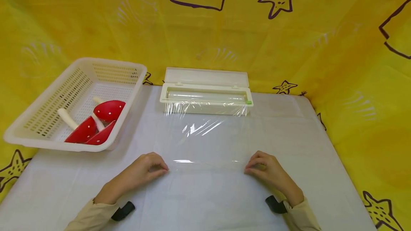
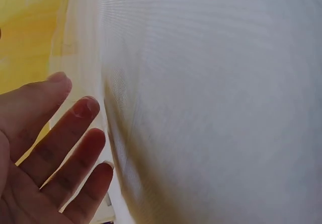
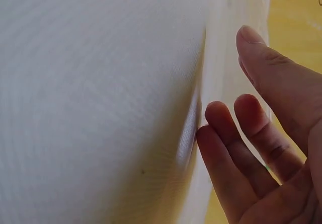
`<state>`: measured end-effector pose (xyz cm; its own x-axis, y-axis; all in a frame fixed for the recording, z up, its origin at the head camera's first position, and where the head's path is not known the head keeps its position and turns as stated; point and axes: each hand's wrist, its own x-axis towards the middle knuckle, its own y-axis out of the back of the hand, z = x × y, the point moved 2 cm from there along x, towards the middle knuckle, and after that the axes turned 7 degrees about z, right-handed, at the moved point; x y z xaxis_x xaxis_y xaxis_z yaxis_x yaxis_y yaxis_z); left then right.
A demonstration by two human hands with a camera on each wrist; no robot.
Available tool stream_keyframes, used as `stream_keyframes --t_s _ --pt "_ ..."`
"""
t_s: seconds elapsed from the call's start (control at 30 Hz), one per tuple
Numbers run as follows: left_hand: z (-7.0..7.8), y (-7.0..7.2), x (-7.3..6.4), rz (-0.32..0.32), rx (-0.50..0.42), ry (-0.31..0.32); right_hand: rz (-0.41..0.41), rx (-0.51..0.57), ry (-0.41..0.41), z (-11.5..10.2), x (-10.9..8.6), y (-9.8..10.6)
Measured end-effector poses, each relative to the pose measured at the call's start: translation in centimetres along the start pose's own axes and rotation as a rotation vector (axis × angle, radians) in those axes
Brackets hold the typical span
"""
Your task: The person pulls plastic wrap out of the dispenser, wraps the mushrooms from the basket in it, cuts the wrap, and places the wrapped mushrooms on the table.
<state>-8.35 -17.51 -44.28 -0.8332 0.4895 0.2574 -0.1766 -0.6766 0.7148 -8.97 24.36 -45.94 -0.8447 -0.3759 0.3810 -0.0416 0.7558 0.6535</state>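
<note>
A sheet of clear cling film [image 1: 200, 134] stretches from a cream dispenser box [image 1: 207, 108] across the white tablecloth toward me. At the sheet's front left corner is my left hand [image 1: 146, 170]. Its fingers are relaxed, and the left wrist view shows the thumb and index fingertips slightly apart beside the film. My right hand [image 1: 269, 172] is at the front right corner, fingertips close to the film's edge. In the right wrist view its thumb [image 3: 249, 38] is well apart from the fingers. The film roll [image 1: 205, 96] lies inside the box, under a raised lid [image 1: 207, 77].
At the left stands a white plastic basket [image 1: 13, 136] with red, white-dotted ladles [image 1: 109, 110] with pale handles in it. A small green piece [image 1: 248, 102] sits on the box's right end. Yellow patterned cloth [image 1: 205, 31] hangs behind and beside the table.
</note>
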Motion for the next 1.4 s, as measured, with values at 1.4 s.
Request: stream_keyframes --t_s 1.4 --pt "-0.2 0.8 -0.8 -0.145 -0.001 0.273 -0.146 0.000 -0.084 -0.1 -0.2 0.6"
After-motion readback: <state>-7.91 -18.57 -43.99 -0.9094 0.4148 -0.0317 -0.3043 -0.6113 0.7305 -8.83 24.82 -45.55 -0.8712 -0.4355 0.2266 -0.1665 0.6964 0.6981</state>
